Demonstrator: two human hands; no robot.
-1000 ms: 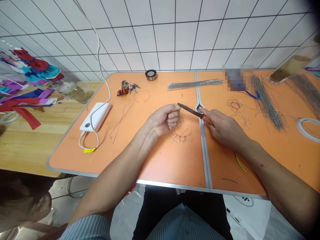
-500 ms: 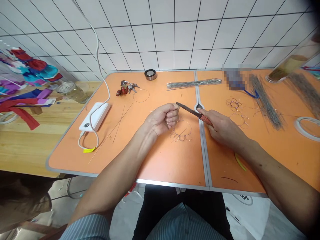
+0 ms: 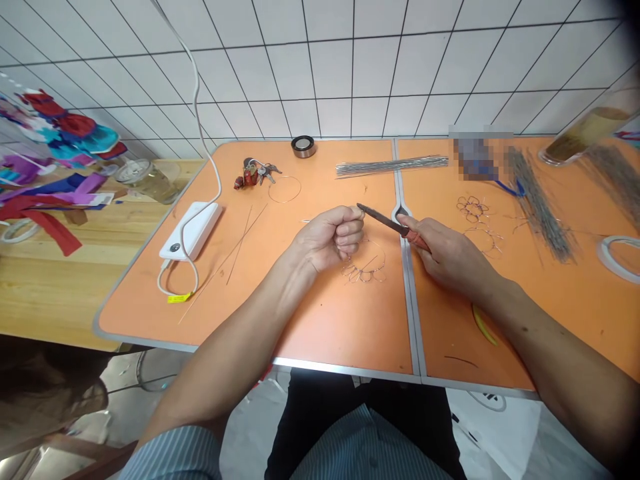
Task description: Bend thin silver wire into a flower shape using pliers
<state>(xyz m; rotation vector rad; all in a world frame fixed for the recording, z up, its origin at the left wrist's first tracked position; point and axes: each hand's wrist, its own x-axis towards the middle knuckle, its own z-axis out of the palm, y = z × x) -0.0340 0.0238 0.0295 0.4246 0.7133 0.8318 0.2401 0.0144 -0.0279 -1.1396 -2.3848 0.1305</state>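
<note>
My left hand (image 3: 331, 237) is curled into a fist over the middle of the orange table (image 3: 310, 313), pinching a thin wire flower piece (image 3: 364, 265) that hangs below the fingers onto the table. My right hand (image 3: 447, 257) grips red-handled pliers (image 3: 387, 222). The dark jaws point left and meet the wire at my left thumb.
A bundle of straight wires (image 3: 390, 165) lies at the back, with more wire bundles (image 3: 537, 200) and finished wire flowers (image 3: 473, 209) to the right. A white power bank (image 3: 190, 230) with cable, keys (image 3: 255, 173), a tape roll (image 3: 303, 146) and loose wires (image 3: 240, 243) lie left.
</note>
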